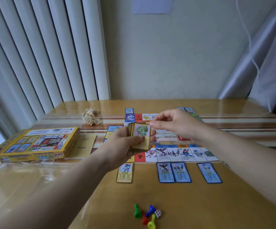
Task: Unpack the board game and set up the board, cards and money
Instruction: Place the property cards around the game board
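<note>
Near edge of worktop (200,204): four pawns (151,210) (green, red, blue, yellow) bunched, w/ a die (158,213) touching them. Further in, a row of cards (180,171) face up just below the board (175,153): one yellow, three blue.

Over the board's near strip the L hand (122,147) grips the deck (141,136), tilted w/ its face toward the camera. Thumb lies across the top card's lower half; fingers (153,135) curl round the right edge from behind. Forearm comes in from lower left.

R hand (173,123) hovers just right of the deck, palm down, thumb and index tips together at its top-right corner. Can't tell if they pinch the top card.

Left side: box (38,144), w/ a sheet (84,144) beside it. Far: crumpled paper (91,116).
</note>
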{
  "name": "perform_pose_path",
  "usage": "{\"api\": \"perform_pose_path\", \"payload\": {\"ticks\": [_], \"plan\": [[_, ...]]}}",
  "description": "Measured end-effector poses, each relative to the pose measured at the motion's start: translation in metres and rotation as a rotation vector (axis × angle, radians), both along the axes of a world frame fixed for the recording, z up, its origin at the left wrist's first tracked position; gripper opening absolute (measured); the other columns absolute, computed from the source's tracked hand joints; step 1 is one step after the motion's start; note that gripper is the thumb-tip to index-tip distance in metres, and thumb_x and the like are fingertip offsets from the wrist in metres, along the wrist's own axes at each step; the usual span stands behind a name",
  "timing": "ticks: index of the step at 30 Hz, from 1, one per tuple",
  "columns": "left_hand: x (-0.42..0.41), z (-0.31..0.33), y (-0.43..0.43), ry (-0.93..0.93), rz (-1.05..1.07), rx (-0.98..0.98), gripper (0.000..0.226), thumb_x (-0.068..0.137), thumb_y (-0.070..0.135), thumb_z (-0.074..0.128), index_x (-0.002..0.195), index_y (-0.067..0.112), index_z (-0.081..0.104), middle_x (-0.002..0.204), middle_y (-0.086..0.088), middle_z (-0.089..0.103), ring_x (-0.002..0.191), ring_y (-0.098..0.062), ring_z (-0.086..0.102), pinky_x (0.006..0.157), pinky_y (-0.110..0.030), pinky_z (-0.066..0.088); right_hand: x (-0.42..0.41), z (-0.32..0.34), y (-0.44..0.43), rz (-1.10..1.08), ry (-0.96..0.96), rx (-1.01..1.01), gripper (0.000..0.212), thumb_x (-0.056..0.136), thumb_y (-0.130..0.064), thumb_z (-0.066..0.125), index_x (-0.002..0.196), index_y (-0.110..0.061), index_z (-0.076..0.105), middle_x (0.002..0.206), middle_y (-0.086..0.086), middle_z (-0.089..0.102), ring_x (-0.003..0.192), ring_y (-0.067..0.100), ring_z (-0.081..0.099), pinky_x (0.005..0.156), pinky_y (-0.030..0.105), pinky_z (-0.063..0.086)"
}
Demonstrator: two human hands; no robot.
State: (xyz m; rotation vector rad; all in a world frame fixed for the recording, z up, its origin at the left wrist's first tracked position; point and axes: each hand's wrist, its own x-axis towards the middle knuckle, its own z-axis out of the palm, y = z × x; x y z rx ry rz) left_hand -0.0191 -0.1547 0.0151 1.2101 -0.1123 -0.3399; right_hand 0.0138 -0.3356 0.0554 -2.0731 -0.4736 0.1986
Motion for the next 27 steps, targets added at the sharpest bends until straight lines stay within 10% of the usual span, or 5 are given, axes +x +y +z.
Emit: {"api": "perform_pose_path", "payload": {"ticks": [7,17,22,27], "plan": [[0.017,0.029,-0.032,-0.136,0.019,0.059,0.024,0.092,-0.004,0.048,0.111,0.010,0.056,0.088,-0.013,0.071,0.082,-0.020,0.070,0.079,-0.031,0.058,0.006,0.022,-0.018,-0.151,-0.089,-0.016,0.018,0.076,-0.031,0.076,0.071,-0.018,0.064,0.058,-0.011,0.066,0.056,-0.005,0.056,0.065,0.020,0.042],[0.027,0.001,-0.089,-0.044,0.020,0.294,0.010,0.086,0.004,0.065,0.091,0.008,0.057,0.074,-0.007,0.067,0.058,-0.013,0.063,0.056,-0.024,0.051,0.003,-0.002,-0.070,-0.266,0.009,-0.158,0.011,0.082,-0.027,0.072,0.075,-0.020,0.069,0.076,-0.004,0.070,0.071,0.008,0.061,0.071,0.026,0.046],[0.023,-0.022,-0.104,0.126,0.000,0.235,0.002,0.091,0.006,0.059,0.092,0.005,0.061,0.076,-0.008,0.064,0.063,-0.013,0.059,0.067,-0.026,0.052,0.005,-0.030,-0.115,-0.416,0.063,-0.118,0.006,0.088,-0.018,0.065,0.084,-0.014,0.067,0.077,-0.001,0.069,0.066,0.007,0.058,0.060,0.022,0.041],[0.020,-0.033,-0.113,-0.138,-0.167,0.795,0.029,0.096,0.005,0.047,0.123,0.012,0.055,0.099,-0.008,0.056,0.066,-0.009,0.050,0.051,-0.017,0.040,-0.001,-0.057,-0.169,-0.378,0.205,-0.368,0.011,0.088,-0.011,0.064,0.090,-0.019,0.057,0.066,0.002,0.059,0.055,0.009,0.053,0.060,0.025,0.045]]}}
